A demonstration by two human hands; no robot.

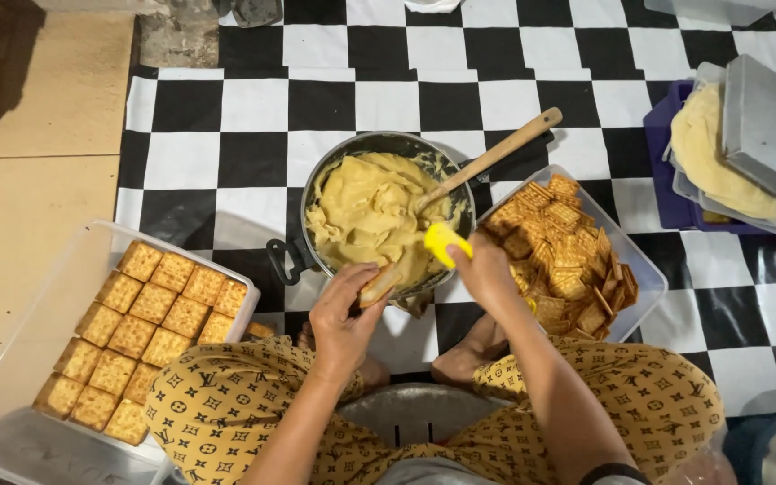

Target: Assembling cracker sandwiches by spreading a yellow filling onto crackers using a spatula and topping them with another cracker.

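Over the near rim of the pan of yellow filling (pixel 365 211), the left hand (pixel 343 314) pinches a cracker (pixel 379 286), long axis tilted toward the right hand (pixel 482 269), which grips a yellow spatula (pixel 445 241) just beside it.

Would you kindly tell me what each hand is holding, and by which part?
The left hand holds a cracker by its near edge; the right hand grips a yellow spatula by its handle, hidden in the fist.

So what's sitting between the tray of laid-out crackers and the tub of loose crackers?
In the head view, the pot of yellow cream lies between them, with the left hand holding a cracker at its near rim.
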